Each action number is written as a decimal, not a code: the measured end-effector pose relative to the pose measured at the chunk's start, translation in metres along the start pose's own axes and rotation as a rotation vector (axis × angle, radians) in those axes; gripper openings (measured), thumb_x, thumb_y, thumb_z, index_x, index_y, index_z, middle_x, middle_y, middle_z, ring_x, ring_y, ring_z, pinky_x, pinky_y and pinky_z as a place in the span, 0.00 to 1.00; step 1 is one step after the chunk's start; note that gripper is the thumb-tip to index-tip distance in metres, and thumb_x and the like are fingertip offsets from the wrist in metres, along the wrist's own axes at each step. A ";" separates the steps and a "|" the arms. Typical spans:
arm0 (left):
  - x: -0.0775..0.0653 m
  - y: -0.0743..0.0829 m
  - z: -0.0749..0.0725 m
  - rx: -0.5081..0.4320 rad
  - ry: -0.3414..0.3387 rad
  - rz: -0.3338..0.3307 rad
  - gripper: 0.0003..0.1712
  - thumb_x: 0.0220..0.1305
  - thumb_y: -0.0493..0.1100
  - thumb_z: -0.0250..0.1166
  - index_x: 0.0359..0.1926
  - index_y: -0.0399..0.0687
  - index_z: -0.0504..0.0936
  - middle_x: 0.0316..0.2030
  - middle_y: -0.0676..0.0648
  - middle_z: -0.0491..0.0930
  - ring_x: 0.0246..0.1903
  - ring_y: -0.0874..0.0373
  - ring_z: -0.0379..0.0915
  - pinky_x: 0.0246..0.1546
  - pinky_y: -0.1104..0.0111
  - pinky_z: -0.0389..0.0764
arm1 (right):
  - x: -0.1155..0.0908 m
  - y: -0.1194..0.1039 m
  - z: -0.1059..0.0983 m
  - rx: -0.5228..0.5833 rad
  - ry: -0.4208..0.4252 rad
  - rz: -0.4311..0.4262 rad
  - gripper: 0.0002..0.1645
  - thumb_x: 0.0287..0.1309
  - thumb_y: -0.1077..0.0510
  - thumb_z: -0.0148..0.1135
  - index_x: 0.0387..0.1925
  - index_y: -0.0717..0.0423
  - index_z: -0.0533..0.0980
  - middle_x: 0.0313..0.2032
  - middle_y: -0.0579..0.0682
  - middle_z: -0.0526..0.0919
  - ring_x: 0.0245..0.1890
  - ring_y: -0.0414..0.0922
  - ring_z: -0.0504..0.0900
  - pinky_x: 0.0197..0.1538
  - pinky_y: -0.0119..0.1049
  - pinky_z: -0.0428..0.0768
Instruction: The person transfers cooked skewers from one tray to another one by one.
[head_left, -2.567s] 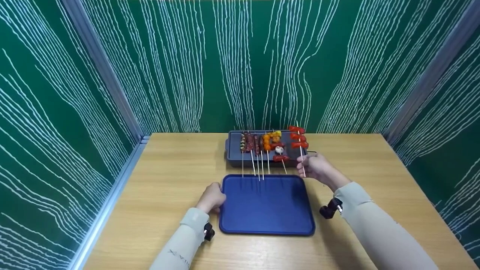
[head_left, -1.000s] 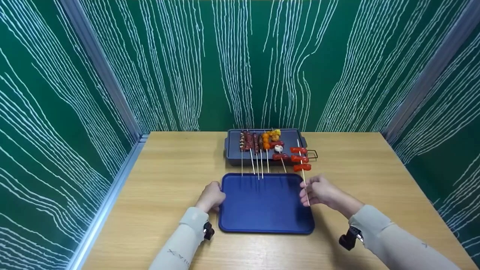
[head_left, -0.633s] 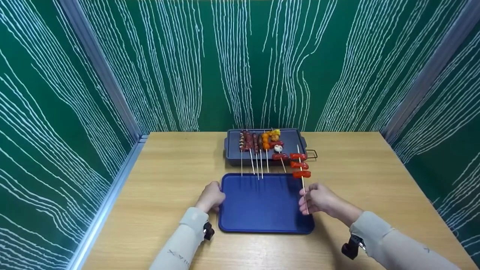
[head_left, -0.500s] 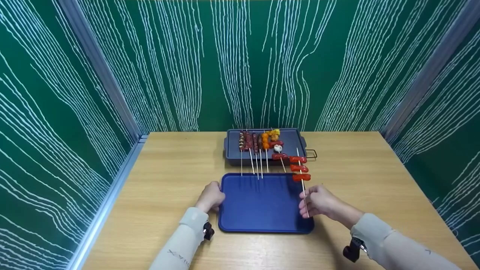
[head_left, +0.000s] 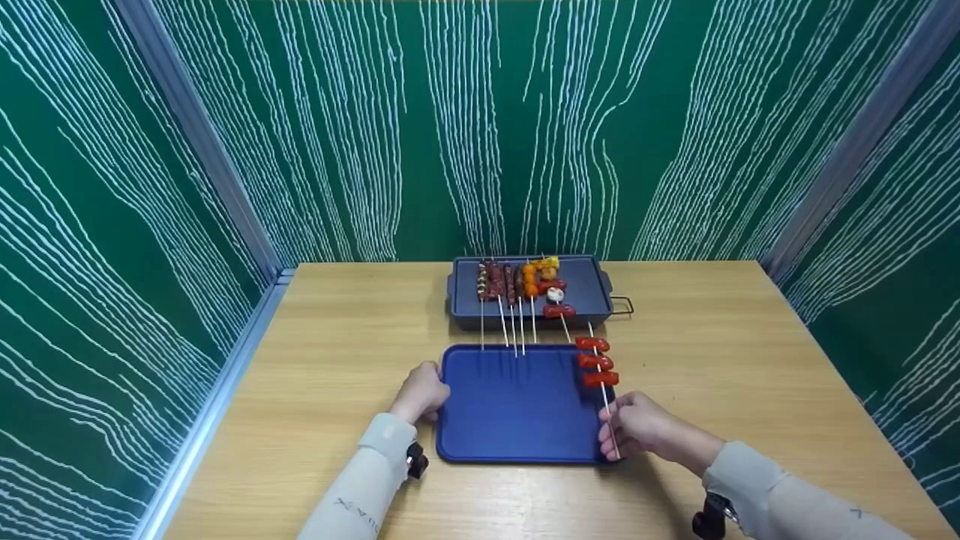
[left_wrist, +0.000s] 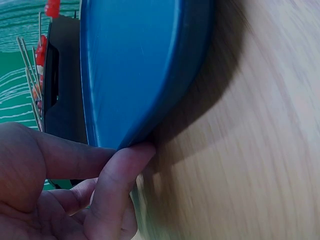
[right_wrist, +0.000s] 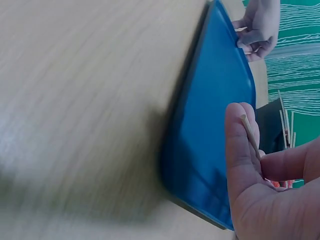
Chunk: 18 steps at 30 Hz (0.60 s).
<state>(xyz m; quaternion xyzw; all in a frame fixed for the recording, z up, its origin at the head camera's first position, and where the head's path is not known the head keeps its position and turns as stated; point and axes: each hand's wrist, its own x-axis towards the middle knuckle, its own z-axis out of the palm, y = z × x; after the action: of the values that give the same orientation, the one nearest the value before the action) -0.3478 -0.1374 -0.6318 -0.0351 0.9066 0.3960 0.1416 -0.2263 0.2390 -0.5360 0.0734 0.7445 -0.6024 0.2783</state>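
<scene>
A: Where are you keeping the sausage skewer [head_left: 598,371] right now?

B: You are holding it over the right side of the blue tray [head_left: 510,420], its three red pieces lying toward the far end and the bare stick running back toward you. Your right hand [head_left: 637,433] is pinching that bare near end between thumb and fingers; the right wrist view shows the stick's tip [right_wrist: 248,131] lying against a fingertip.

A: And your other hand?

B: Your left hand [head_left: 421,391] is gripping the tray's left rim, fingers curled under the edge, as the left wrist view shows [left_wrist: 120,165].

A: How is the skewer likely to handle?

B: It is probably light but top-heavy, since all the weight is sitting at the far end. The stick looks thin and stiff, likely to snap if you are bending it, and the pieces may be sliding or turning on it. Taking hold on the bare wood just behind the pieces would steady it best.

A: Any writing to read?

B: Only faint lettering on your left sleeve [head_left: 358,506], too small to make out. Beyond the tray, the dark grill pan [head_left: 592,289] is carrying the other skewers [head_left: 517,289] on the wooden table [head_left: 337,337].
</scene>
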 end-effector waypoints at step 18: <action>-0.045 0.041 -0.018 -0.028 0.018 -0.031 0.05 0.64 0.28 0.53 0.35 0.41 0.72 0.32 0.38 0.76 0.18 0.49 0.80 0.13 0.61 0.86 | 0.013 0.012 0.010 0.034 -0.002 0.024 0.12 0.65 0.75 0.42 0.46 0.70 0.70 0.29 0.57 0.81 0.24 0.47 0.84 0.32 0.39 0.92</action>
<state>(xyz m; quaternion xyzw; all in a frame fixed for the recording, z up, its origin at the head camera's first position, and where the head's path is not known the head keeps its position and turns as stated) -0.3158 -0.1253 -0.5782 -0.0548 0.9015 0.4061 0.1391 -0.2282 0.2304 -0.5542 0.0862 0.7329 -0.6117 0.2850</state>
